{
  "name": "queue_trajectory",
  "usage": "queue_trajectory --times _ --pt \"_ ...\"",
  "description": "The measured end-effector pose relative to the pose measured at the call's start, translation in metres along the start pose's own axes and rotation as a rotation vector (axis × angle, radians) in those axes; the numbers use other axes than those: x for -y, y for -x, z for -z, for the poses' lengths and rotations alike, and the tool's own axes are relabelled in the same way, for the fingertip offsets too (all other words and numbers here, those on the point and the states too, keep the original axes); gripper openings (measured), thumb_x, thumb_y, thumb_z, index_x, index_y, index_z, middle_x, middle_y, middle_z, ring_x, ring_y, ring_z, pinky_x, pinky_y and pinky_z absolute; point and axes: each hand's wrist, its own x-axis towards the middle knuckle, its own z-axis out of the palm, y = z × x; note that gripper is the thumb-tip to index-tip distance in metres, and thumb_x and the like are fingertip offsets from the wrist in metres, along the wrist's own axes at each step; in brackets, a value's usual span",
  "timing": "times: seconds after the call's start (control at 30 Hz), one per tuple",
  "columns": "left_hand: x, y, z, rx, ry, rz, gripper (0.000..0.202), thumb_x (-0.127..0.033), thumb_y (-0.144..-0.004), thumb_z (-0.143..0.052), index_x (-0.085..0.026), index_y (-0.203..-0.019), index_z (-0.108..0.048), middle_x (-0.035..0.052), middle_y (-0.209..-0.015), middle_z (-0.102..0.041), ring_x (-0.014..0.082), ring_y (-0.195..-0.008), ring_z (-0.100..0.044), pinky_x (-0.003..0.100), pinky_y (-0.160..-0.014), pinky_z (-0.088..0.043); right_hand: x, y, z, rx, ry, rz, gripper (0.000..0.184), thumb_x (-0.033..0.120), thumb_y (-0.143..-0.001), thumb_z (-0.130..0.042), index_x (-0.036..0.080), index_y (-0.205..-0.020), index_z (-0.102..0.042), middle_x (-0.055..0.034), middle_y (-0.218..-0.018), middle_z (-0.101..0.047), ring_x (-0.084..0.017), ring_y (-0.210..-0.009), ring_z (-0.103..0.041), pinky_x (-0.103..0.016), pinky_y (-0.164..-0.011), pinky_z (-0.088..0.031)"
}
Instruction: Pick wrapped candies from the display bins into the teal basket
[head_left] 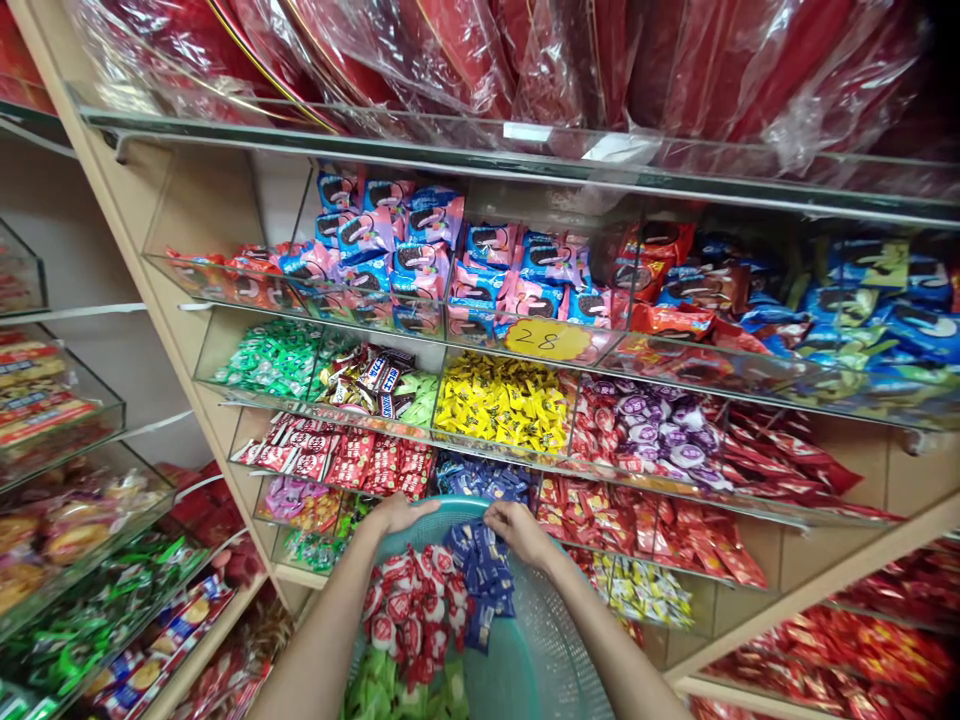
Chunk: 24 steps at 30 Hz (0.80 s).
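A teal plastic basket (525,650) with a perforated wall is held below the candy shelves. My left hand (397,513) grips its far rim, thumb lying along the top edge. At the rim's right part is my right hand (517,528), fingers curled closed against the topmost blue candy packets (481,580); whether they pinch a packet or the rim is hidden. Inside the basket, red-and-white wrapped candies (409,610) lie left of the blue packets. Light green wrapped candies (401,685) are nearer me. Just behind the rim, a shelf bin holds similar blue packets (480,478).
Glass-fronted bins hold yellow candies (502,405), purple-and-white candies (664,425) and red packets (382,460). A yellow price tag (547,340) reads 28. Overhead, a glass shelf edge (480,150) juts out under plastic-wrapped red items (525,60). Wooden panels (161,290) slant at the left.
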Motion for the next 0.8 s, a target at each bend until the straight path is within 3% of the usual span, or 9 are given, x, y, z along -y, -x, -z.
queue_trajectory --times 0.33,0.53,0.67,0.8 --pt "0.002 -0.003 -0.001 -0.011 0.009 0.005 0.085 -0.076 -0.050 -0.043 -0.005 -0.094 -0.059 0.0215 -0.101 -0.059 0.0330 -0.092 -0.057 0.037 -0.075 -0.044 0.011 -0.009 -0.011 -0.047 0.165 -0.044 0.017 0.029 -0.079 -0.044 0.020 -0.078 -0.058 0.0019 -0.065 -0.059 -0.010 -0.060 -0.052 -0.018 -0.055 -0.032" --pt "0.007 -0.007 -0.003 -0.015 0.043 0.013 0.084 -0.075 -0.051 -0.044 -0.007 -0.098 -0.058 0.0205 -0.104 -0.059 0.0323 -0.095 -0.056 0.034 -0.075 -0.045 0.016 -0.010 0.000 -0.159 0.275 -0.099 0.022 0.034 -0.083 -0.039 0.022 -0.084 -0.058 -0.0010 -0.080 -0.063 -0.012 -0.074 -0.057 -0.018 -0.062 -0.034" --pt "0.006 -0.003 -0.001 -0.012 0.058 0.014 0.088 -0.077 -0.049 -0.045 -0.006 -0.100 -0.057 0.0198 -0.105 -0.058 0.0297 -0.090 -0.058 0.031 -0.073 -0.045 0.012 -0.018 0.015 -0.242 0.531 -0.259 0.028 0.034 -0.086 -0.033 0.019 -0.092 -0.056 -0.0065 -0.084 -0.063 -0.015 -0.077 -0.059 -0.021 -0.062 -0.036" --pt "0.001 0.003 0.002 -0.013 0.020 0.016 0.091 -0.079 -0.049 -0.043 -0.004 -0.098 -0.057 0.0202 -0.104 -0.059 0.0291 -0.091 -0.057 0.030 -0.072 -0.044 0.009 -0.033 0.022 -0.164 0.811 -0.392 0.029 0.032 -0.085 -0.036 0.014 -0.094 -0.057 -0.0123 -0.085 -0.063 -0.020 -0.079 -0.061 -0.025 -0.065 -0.040"
